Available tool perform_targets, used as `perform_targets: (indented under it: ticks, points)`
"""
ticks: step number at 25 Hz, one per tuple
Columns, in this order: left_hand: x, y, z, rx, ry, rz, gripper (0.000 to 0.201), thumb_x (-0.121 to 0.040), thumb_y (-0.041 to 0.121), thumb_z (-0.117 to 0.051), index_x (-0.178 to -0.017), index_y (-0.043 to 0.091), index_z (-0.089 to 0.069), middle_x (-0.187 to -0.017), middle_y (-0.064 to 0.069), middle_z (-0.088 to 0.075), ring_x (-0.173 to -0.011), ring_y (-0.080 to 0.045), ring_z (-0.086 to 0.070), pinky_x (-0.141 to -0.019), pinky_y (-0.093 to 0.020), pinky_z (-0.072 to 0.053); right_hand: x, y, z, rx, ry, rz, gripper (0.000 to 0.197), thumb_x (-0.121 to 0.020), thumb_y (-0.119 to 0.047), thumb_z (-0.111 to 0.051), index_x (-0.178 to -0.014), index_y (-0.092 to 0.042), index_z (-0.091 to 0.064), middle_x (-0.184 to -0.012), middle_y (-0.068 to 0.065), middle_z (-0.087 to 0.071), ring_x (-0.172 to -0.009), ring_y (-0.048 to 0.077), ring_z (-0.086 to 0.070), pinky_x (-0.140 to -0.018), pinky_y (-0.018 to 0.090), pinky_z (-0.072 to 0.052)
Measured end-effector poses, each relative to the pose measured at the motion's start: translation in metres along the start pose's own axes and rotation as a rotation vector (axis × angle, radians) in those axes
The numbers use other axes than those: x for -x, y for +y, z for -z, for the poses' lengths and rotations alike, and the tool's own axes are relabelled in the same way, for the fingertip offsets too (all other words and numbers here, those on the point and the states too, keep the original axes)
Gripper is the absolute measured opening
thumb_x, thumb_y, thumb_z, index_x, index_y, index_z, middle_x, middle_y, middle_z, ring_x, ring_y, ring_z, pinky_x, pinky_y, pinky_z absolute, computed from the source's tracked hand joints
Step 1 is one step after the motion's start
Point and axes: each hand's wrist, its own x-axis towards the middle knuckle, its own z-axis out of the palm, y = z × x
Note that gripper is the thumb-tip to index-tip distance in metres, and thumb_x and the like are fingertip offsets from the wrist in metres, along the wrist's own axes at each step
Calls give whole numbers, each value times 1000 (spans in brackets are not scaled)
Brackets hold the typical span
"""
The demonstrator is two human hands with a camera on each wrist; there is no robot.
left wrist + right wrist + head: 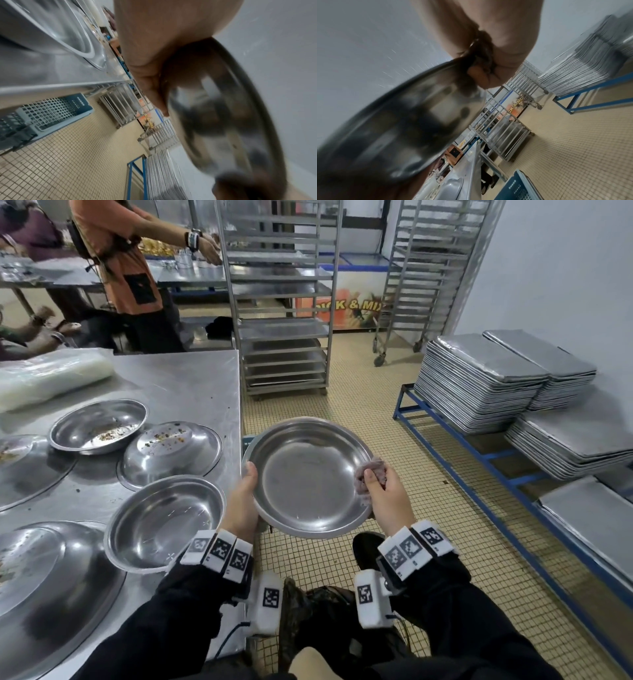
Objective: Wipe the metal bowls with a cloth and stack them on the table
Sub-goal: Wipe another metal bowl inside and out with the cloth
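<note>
Head view first, reading from the left: the steel bench (191, 378) carries several metal bowls. At its far left two dirty bowls (99, 426) hold crumbs, one of them turned upside down, and nearer the front edge sits a clean-looking bowl (164, 523), right way up and on its own. Large round lids or pans lie at the near left.

Just off the bench's right edge, over the tiled floor, the held bowl (310, 475) hangs in the air, tilted a little toward the person. The left hand (243, 501) grips its left rim, thumb on the inside and fingers curled beneath. The right hand (383, 494) is bunched tightly round a pinkish cloth (371, 470), which it presses on the bowl's right rim.

I judge the wiping step is in hand, working the rim. The inside looks free of crumbs, so this bowl seems nearly done. The next move would call for carrying it left and setting it squarely into the clean-looking bowl, rims aligned so it nests without tipping.

To the far right, baking trays (479, 378) sit stacked on a blue rack.
</note>
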Motion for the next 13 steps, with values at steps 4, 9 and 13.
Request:
perform_targets:
  ticks: [4,9,13]
  points:
    - [0,-5,-3,-12,-52,-50,61,-91,67,-29,-114,25,-68,-111,-9,-70,-102,-30,-65,-89,-45,-49,2,0,-8,4,102,9,27,-98,-32,-46,-118,-14,-51,-97,-7,-60,-80,0,-57,-57,12,-39]
    - [-8,10,18,19,-196,-34,61,-96,55,-24,-122,16,-62,-111,-13,-71,-102,-30,-68,-80,-41,-58,-17,-16,13,125,-77,52,29,-97,-33,-45,-121,-19,-54,-108,-2,-64,-99,15,-62,-86,34,-53]
    - [-3,10,20,19,-57,40,46,-103,42,-29,-109,16,-67,-102,-9,-74,-98,-28,-69,-77,-39,-52,-13,-20,5,163,-88,87,32,-97,-35,-45,-124,-20,-52,-109,-5,-62,-99,13,-60,-77,22,-49]
